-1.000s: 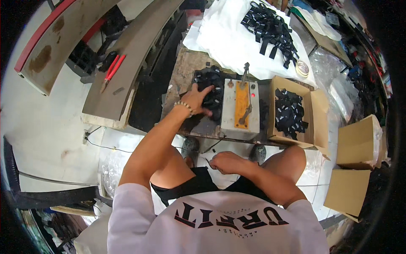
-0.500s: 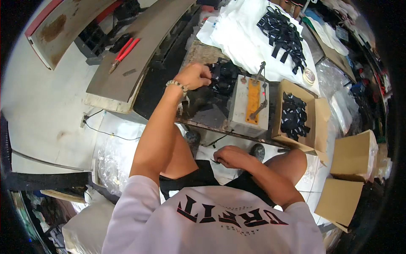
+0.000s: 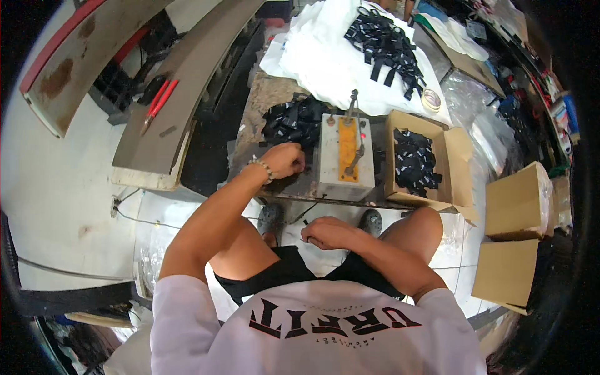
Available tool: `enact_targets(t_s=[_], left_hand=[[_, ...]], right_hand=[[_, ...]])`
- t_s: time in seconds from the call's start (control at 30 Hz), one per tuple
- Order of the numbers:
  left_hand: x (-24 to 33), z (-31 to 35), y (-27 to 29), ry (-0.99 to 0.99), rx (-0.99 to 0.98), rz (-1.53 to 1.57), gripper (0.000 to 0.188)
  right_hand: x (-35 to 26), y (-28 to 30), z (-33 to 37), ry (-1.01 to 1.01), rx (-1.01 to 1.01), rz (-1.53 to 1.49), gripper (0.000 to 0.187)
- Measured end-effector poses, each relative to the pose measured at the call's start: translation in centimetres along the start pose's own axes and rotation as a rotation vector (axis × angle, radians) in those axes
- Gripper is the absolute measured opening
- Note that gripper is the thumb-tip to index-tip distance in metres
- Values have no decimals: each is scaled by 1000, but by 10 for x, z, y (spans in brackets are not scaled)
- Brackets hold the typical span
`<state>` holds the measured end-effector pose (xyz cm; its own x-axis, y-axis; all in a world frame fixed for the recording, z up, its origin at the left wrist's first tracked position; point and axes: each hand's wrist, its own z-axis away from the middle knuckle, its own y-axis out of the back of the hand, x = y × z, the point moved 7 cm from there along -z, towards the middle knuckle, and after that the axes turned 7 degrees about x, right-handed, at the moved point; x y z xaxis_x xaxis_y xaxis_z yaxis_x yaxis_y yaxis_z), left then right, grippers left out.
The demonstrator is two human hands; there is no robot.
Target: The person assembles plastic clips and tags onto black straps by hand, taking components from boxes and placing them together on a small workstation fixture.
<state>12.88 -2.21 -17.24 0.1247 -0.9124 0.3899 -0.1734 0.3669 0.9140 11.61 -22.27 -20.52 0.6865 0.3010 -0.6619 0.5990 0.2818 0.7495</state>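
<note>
My left hand (image 3: pixel 285 160), a beaded bracelet on its wrist, is curled closed at the near edge of a pile of black fabric strips (image 3: pixel 292 120) on the worktable. Whatever its fingers hold, if anything, is hidden. My right hand (image 3: pixel 329 233) is closed above my lap, and a small dark strip (image 3: pixel 305 222) pokes out past its fingertips. A grey metal box (image 3: pixel 325 169) with a yellow plate, a lever arm and a red light stands just right of the left hand. Further right, an open cardboard box (image 3: pixel 460 162) contains more black strips (image 3: pixel 415 162).
White cloth (image 3: pixel 319 56) covers the far table, with a heap of black straps (image 3: pixel 387 47) and a tape roll (image 3: pixel 430 100) on it. Red-handled pliers (image 3: pixel 161 103) lie on a board at the left. Cardboard boxes (image 3: pixel 515 206) stand at the right.
My left hand has drawn back toward me from the pile's left side to its near edge. My right hand has stayed over my lap, closed. The whole view has shifted slightly.
</note>
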Motion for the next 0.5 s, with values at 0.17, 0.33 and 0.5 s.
enact_targets(t_s=[0.17,0.33,0.5], left_hand=[[-8,2,85,400,255,1175,9],[-12,18,131,290,569,1844,17],[-3,18,150,290,688,1654,21]], right_hand=[[5,9,4,-25,48,59,10],[-3,3,0,-16,-18,87,11],[-7,-4,-1,58,30,95,14]])
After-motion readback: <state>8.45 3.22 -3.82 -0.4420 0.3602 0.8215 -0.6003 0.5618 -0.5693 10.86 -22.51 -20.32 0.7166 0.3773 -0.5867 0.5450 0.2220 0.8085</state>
